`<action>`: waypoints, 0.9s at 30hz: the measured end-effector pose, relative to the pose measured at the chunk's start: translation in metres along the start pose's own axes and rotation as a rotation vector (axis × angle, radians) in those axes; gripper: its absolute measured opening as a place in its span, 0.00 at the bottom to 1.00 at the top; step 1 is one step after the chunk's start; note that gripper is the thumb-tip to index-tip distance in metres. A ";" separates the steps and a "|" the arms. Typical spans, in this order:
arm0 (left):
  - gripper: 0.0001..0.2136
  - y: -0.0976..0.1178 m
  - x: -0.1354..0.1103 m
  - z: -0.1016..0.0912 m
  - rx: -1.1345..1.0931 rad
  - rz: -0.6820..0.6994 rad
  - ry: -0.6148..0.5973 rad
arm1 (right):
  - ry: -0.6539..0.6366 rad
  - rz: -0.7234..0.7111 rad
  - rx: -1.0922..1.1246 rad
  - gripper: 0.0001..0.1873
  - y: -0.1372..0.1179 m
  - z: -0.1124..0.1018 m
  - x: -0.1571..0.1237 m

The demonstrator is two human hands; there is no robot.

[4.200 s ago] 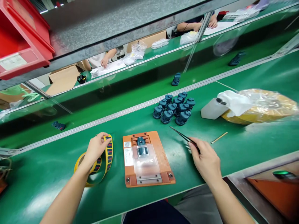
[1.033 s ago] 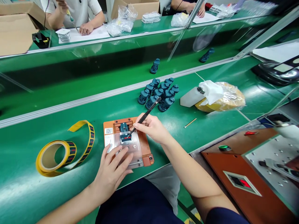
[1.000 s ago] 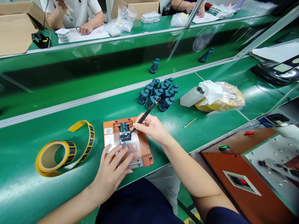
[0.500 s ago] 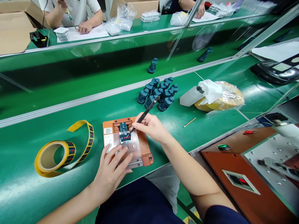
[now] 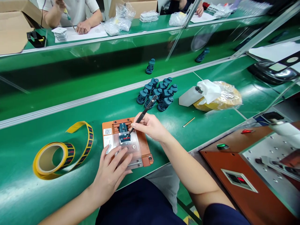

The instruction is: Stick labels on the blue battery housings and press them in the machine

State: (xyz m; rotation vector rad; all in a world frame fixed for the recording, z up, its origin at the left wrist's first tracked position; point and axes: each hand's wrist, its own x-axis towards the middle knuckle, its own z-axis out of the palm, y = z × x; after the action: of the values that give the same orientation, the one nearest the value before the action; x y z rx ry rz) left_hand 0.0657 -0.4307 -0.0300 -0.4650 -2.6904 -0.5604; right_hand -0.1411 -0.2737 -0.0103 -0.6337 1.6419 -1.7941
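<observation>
My right hand (image 5: 151, 126) pinches a pair of black tweezers (image 5: 142, 115), whose tips reach down to a dark label (image 5: 125, 138) with red lettering. That label lies at a clear plate (image 5: 135, 150) on an orange fixture (image 5: 146, 147). Fingers spread, my left hand (image 5: 113, 168) rests flat on the lower left of the clear plate. Just above the label, a dark teal plastic part (image 5: 123, 127) sits in the fixture's slot. Whether the tweezers grip the label's edge or only touch it, I cannot tell.
A yellow roll of labels (image 5: 38, 162) stands at the left, its loose strip curling up. Several teal parts (image 5: 165, 104) cluster behind the fixture. To the right are a white bottle (image 5: 189, 96), a cotton swab (image 5: 188, 122) and an orange machine (image 5: 225, 181). Co-workers sit beyond the clear partition.
The whole view has shifted very slightly. Both hands, the tweezers and the label keep nearly the same positions on the fixture.
</observation>
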 end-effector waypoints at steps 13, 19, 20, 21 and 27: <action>0.21 0.000 0.000 0.000 0.002 0.003 -0.001 | -0.028 0.004 -0.016 0.18 -0.001 -0.002 0.002; 0.22 0.000 0.001 -0.001 -0.004 0.001 -0.006 | -0.029 -0.003 -0.036 0.18 -0.003 -0.002 0.002; 0.22 -0.001 0.001 -0.002 -0.004 0.001 -0.010 | -0.031 -0.002 -0.039 0.18 -0.003 -0.002 0.002; 0.22 -0.001 0.002 -0.003 -0.004 -0.001 -0.017 | -0.032 -0.001 -0.042 0.18 -0.004 -0.002 0.002; 0.23 -0.005 0.007 -0.012 0.008 0.006 -0.066 | -0.041 0.012 -0.046 0.19 -0.007 -0.002 0.004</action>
State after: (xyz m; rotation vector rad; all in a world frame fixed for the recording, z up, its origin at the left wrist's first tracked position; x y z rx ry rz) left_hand 0.0609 -0.4385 -0.0182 -0.4978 -2.7514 -0.5409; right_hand -0.1456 -0.2748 -0.0035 -0.6756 1.6600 -1.7282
